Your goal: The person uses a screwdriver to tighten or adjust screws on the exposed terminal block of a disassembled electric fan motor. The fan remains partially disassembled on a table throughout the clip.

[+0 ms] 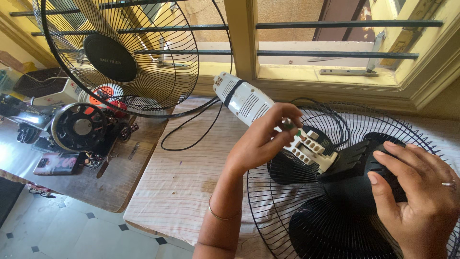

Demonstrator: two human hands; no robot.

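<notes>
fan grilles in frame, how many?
2. One wire grille stands upright at upper left by the window; the other grille lies flat on the table under both hands. More may be hidden out of frame.
</notes>
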